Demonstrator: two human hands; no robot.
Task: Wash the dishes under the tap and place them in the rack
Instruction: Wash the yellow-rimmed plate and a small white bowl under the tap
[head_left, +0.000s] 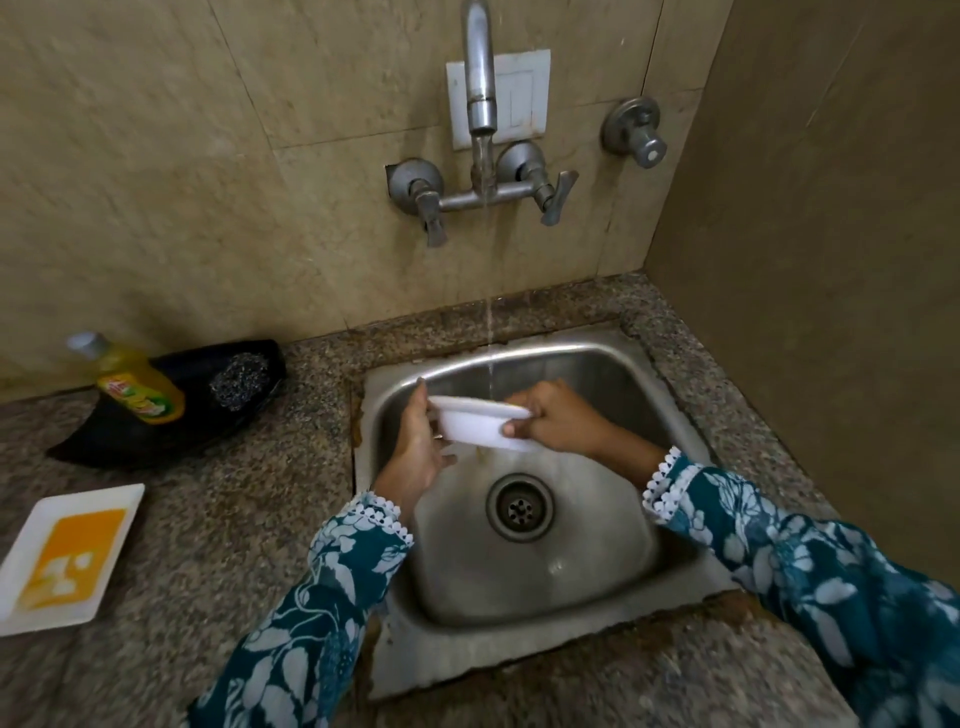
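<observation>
While water runs, both hands' fingers (511, 429) curl round white bowl (480, 422), seemingly tilted.

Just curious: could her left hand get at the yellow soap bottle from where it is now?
Probably yes, but not right now: the left hand is gripping the white bowl. The soap bottle lies uncovered on the counter to that side.

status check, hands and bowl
Left hand and right hand both grip bowl. Bowl under running tap, over sink. Nothing in the way.
</observation>
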